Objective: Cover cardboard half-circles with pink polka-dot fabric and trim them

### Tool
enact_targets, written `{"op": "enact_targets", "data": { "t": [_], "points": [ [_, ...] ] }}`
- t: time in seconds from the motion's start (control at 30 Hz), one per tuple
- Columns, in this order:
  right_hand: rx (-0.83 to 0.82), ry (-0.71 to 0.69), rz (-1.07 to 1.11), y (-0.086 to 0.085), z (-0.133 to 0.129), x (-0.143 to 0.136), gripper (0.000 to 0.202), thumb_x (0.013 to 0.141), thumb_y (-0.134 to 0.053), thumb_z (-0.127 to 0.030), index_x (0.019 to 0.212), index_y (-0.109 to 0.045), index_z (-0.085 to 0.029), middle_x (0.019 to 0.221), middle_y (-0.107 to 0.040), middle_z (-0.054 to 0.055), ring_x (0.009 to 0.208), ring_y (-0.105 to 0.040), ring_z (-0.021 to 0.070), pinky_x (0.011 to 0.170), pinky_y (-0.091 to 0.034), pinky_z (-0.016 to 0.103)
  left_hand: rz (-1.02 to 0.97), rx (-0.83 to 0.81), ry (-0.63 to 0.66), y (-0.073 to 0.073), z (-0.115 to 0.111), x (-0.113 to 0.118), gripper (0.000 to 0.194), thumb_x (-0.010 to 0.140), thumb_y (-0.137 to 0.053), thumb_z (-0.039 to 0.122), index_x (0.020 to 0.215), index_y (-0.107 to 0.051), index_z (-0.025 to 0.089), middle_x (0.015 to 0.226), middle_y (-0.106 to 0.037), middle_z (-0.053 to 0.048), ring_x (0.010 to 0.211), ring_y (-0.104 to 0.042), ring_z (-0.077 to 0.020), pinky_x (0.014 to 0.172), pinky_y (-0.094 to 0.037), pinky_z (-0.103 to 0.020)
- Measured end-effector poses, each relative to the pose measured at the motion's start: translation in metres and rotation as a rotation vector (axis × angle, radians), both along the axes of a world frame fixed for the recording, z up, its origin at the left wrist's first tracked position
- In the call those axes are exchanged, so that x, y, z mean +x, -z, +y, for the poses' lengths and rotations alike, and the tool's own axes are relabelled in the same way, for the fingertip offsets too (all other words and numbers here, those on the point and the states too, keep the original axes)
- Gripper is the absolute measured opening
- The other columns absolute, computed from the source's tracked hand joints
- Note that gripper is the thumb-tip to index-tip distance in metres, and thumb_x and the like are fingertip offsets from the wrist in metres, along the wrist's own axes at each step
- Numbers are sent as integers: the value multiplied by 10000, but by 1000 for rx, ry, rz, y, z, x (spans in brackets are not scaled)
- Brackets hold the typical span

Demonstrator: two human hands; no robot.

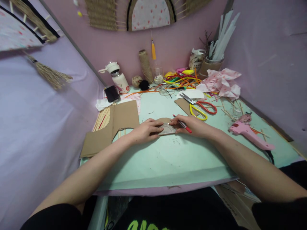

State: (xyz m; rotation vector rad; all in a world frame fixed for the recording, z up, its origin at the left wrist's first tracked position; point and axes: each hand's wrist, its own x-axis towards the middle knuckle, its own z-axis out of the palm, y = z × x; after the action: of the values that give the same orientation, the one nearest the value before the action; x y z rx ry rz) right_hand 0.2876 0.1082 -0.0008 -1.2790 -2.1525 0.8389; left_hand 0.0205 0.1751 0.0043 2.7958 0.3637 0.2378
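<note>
Cardboard under protractor: left hand, fingers slightly apart, likely steadies both; right hand clamps its fingers on a pen.

One protractor and one pen are being handled by two hands, while one pair of scissors, one glue gun, one bottle, one phone, one spool of twine and two balls of yarn are being carried by one counter.

Muted, even light; faint shadow under left forearm; edges stretched (fine detail soft).
</note>
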Motion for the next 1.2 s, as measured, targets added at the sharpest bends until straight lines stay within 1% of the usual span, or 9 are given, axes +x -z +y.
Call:
{"op": "enact_targets", "data": {
  "t": [0.2,0.63,0.7,0.77,0.87,1.0,1.1,1.2],
  "points": [
    [-8,5,0,-1,0,0,280,793,-657,-366,1032,-596,-234,1124,-720,82,1003,-678,265,821,-500,376,-15,9,-10,-1,-1,1,292,911,-538,259,1151,-689,190,1330,-612,-120,1055,-557,-239,932,-460,-439],
    [20,-3,10,0,-2,0,271,797,-670,-360,1021,-581,-238,1108,-723,79,959,-688,257,796,-512,371,-2,-36,-49,-3,-5,2,306,910,-535,252,1174,-682,204,1335,-609,-123,1080,-554,-247,951,-457,-465],
    [6,28,66,1,-3,1,256,811,-662,-373,1005,-568,-234,1129,-720,86,978,-687,255,816,-517,380,-3,-35,-43,-3,-5,1,311,910,-538,256,1180,-679,191,1334,-608,-130,1079,-555,-246,952,-457,-458],
    [-12,82,155,4,-2,3,234,841,-631,-393,988,-548,-231,1173,-710,98,1041,-675,260,857,-515,400,-4,-35,-44,-3,-5,1,315,909,-540,251,1185,-676,185,1335,-607,-132,1092,-549,-247,957,-456,-452],
    [-17,144,268,8,-1,7,217,877,-584,-420,967,-520,-233,1203,-702,115,1098,-660,259,900,-506,421,1,-32,-55,-2,-5,0,316,906,-543,242,1190,-673,196,1339,-606,-115,1106,-540,-248,964,-456,-445],
    [0,201,285,9,1,7,194,871,-596,-397,920,-514,-229,1136,-727,118,991,-693,247,887,-513,442,-8,-28,-55,-1,-4,-1,320,917,-534,260,1201,-666,195,1348,-602,-102,1101,-531,-247,961,-460,-449],
    [14,180,270,6,-1,5,185,864,-599,-378,937,-536,-221,1122,-727,115,965,-695,246,851,-524,430,-9,-27,-54,0,-3,0,318,911,-543,257,1194,-671,186,1345,-605,-107,1096,-532,-252,957,-461,-455],
    [33,132,191,6,-4,1,219,842,-625,-359,1002,-576,-218,1107,-720,96,976,-686,252,828,-519,401,-3,-33,-53,-1,-4,0,310,907,-550,260,1177,-680,181,1345,-604,-112,1092,-538,-252,961,-456,-449]
  ]
}}
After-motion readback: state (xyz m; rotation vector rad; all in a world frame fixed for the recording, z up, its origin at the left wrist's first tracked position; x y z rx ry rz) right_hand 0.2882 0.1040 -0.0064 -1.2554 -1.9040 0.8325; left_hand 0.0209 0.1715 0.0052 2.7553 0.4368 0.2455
